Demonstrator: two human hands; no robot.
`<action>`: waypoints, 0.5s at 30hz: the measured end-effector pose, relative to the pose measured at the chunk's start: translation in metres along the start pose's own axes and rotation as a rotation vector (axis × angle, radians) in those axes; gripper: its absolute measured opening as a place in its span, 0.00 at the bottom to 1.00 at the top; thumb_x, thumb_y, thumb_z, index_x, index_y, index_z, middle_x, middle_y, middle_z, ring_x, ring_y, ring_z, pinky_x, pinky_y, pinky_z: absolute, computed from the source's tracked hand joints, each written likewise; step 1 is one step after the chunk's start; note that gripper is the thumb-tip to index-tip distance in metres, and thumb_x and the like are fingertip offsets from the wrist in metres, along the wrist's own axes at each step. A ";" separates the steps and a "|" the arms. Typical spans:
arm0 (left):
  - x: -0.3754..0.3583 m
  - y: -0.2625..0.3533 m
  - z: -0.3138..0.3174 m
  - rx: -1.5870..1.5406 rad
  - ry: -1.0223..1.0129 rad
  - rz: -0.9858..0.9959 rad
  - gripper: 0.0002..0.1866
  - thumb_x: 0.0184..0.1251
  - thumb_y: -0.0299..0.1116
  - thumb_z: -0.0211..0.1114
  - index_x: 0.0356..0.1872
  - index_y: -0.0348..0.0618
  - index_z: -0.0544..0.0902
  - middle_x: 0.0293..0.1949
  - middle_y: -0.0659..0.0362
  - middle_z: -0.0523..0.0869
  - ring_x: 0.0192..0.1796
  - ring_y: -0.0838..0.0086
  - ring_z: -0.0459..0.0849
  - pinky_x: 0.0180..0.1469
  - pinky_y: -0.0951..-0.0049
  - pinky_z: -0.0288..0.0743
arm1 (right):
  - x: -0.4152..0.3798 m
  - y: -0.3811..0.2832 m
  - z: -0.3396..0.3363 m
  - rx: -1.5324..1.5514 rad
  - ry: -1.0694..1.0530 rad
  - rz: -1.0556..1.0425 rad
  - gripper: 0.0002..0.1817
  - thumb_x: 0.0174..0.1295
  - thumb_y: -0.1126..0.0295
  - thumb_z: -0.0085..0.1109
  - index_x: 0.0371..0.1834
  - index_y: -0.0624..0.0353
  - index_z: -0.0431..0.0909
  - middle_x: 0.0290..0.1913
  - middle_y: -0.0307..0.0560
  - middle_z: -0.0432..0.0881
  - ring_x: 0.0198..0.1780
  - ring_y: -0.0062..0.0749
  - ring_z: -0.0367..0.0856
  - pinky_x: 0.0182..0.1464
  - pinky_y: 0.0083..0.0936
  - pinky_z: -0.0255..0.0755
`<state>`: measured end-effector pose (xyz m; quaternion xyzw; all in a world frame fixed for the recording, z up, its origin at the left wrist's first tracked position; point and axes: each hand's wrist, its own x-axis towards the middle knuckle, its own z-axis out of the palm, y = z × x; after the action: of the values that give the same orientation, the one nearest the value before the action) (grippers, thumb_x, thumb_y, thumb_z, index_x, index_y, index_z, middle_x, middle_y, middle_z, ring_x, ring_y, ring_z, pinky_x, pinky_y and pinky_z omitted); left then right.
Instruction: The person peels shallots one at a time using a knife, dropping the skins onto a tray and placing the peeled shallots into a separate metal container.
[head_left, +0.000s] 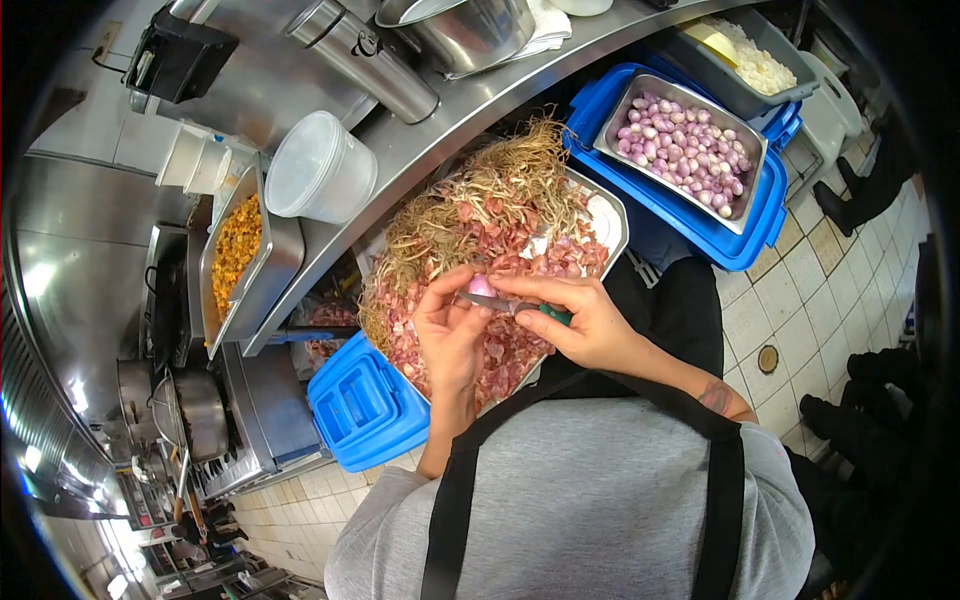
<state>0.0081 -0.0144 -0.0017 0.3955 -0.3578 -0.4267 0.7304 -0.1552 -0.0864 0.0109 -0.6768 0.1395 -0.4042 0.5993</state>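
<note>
Between the fingertips of my left hand point(450, 325) is a small purple shallot point(482, 286). My right hand point(565, 310) grips a small knife point(497, 303) with a green handle, its blade against the shallot. Both hands are over a wide metal tray point(617, 215) heaped with reddish skins point(510, 350) and dry stringy roots point(450, 210). To the right, a steel pan point(745, 205) full of peeled shallots point(680, 145) rests on a blue lid point(740, 250).
A steel counter point(470, 100) runs along the far side, bearing a white plastic tub point(320, 165), a thermos point(375, 70) and a steel pot point(480, 35). Another blue lid point(365, 400) lies at left. A grey bin point(740, 90) of pale chopped food stands far right. People's dark shoes point(832, 208) show at right.
</note>
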 end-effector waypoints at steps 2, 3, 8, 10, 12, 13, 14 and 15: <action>-0.001 -0.001 0.000 0.030 0.002 0.029 0.21 0.52 0.18 0.68 0.49 0.36 0.75 0.52 0.51 0.78 0.52 0.69 0.78 0.54 0.70 0.75 | 0.000 0.002 0.000 -0.036 -0.002 -0.039 0.18 0.59 0.76 0.56 0.54 0.62 0.75 0.47 0.51 0.82 0.45 0.33 0.82 0.46 0.24 0.74; -0.001 -0.001 -0.001 0.034 0.002 0.031 0.21 0.52 0.18 0.68 0.49 0.36 0.75 0.52 0.51 0.78 0.52 0.69 0.78 0.54 0.70 0.75 | -0.001 0.003 0.000 -0.054 -0.003 -0.059 0.18 0.59 0.76 0.56 0.54 0.62 0.75 0.47 0.52 0.82 0.44 0.34 0.83 0.46 0.24 0.74; -0.002 -0.004 -0.004 -0.009 0.003 0.002 0.21 0.50 0.18 0.68 0.49 0.36 0.76 0.52 0.51 0.78 0.52 0.70 0.78 0.53 0.71 0.75 | -0.003 0.006 0.000 0.199 -0.012 0.166 0.16 0.62 0.75 0.53 0.55 0.60 0.76 0.32 0.40 0.81 0.29 0.18 0.76 0.32 0.16 0.70; -0.003 -0.001 -0.001 -0.060 0.000 -0.033 0.20 0.49 0.16 0.68 0.47 0.36 0.77 0.51 0.52 0.78 0.52 0.69 0.78 0.54 0.71 0.74 | -0.003 0.005 -0.002 0.393 -0.012 0.343 0.16 0.64 0.74 0.52 0.56 0.58 0.75 0.28 0.35 0.77 0.25 0.12 0.70 0.27 0.12 0.65; -0.004 0.000 0.002 -0.083 -0.005 -0.051 0.20 0.49 0.15 0.68 0.46 0.35 0.77 0.50 0.53 0.78 0.53 0.68 0.78 0.55 0.71 0.74 | -0.001 0.009 -0.005 0.491 0.030 0.413 0.17 0.65 0.74 0.51 0.57 0.57 0.74 0.25 0.30 0.73 0.23 0.07 0.64 0.23 0.09 0.59; -0.004 0.000 0.004 -0.081 -0.007 -0.051 0.20 0.49 0.15 0.68 0.46 0.35 0.77 0.50 0.52 0.78 0.53 0.68 0.78 0.55 0.71 0.74 | -0.002 0.014 -0.005 0.469 0.040 0.394 0.18 0.66 0.73 0.49 0.60 0.58 0.71 0.27 0.34 0.74 0.23 0.08 0.64 0.21 0.07 0.55; -0.004 0.000 0.005 -0.078 -0.009 -0.051 0.20 0.49 0.15 0.68 0.46 0.35 0.77 0.50 0.52 0.78 0.53 0.68 0.78 0.55 0.70 0.74 | -0.002 0.014 -0.004 0.454 0.039 0.368 0.18 0.66 0.74 0.49 0.59 0.58 0.72 0.26 0.33 0.74 0.23 0.07 0.64 0.22 0.07 0.56; -0.003 0.000 0.005 -0.075 0.008 -0.044 0.20 0.49 0.15 0.68 0.46 0.35 0.77 0.50 0.52 0.78 0.53 0.68 0.78 0.55 0.70 0.74 | -0.002 0.014 -0.002 0.437 0.039 0.343 0.18 0.65 0.75 0.50 0.59 0.58 0.72 0.26 0.32 0.74 0.24 0.07 0.64 0.23 0.08 0.57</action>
<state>0.0025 -0.0127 -0.0003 0.3773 -0.3301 -0.4541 0.7365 -0.1538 -0.0897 -0.0033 -0.4900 0.1729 -0.3304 0.7879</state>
